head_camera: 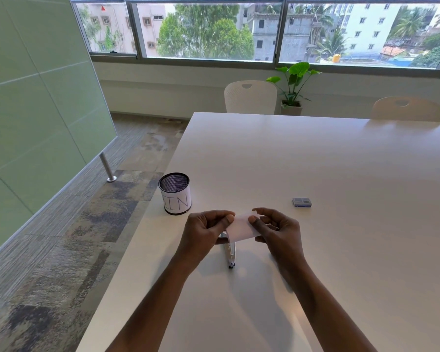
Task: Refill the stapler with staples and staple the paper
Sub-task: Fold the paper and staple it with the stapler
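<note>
Holding a slip of paper over the stapler

Standing beside the white table (315, 161), I see one head view, looking down over both bare forearms. The left hand (203, 231) and the right hand (277, 229) meet above the near part of the table, and between them they hold a small white paper (241, 226). The left thumb and fingers are pinched on the paper's left edge; the right thumb presses on its right side with the fingers curled behind it. So both hands are closed on the paper, which is lifted off the tabletop.

Just below the paper, and partly hidden by it and by the left hand, lies the silver stapler (230, 252), its long body pointing toward the near edge. Whether the left hand touches it I cannot tell.

To the right and a little farther away, well apart from the hands, sits a small blue staple box (301, 202) flat on the table. To the left, near the table's left edge, stands a black mesh cup (175, 193) with a white label marked "BIN". Two white chairs (250, 96) stand at the far side, with a potted plant (292, 87) under the window.
</note>
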Available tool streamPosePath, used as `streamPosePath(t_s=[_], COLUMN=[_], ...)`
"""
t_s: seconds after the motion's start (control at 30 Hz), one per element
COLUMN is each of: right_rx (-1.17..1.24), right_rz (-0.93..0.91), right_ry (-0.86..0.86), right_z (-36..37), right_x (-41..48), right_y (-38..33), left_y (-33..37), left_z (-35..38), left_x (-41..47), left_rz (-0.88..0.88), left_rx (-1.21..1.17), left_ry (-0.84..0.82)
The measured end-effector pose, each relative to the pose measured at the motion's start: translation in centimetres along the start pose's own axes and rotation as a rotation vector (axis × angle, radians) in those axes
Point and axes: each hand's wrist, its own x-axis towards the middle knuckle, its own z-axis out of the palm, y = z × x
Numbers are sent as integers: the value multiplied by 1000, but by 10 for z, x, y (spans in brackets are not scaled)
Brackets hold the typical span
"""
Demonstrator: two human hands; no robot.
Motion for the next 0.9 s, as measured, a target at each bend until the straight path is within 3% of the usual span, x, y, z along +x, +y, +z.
streamPosePath(t_s=[0.43, 0.9], right_rx=[43, 10], right_rz=[-15, -8], right_ry=[100, 103], right_z=[2, 4], right_x=[2, 9], right_y=[4, 6], left_y=[1, 0], left_z=[8, 8], left_x=[-3, 5], left_rz=[-75, -43], left_rx=[-142, -47], left_ry=[-40, -45])
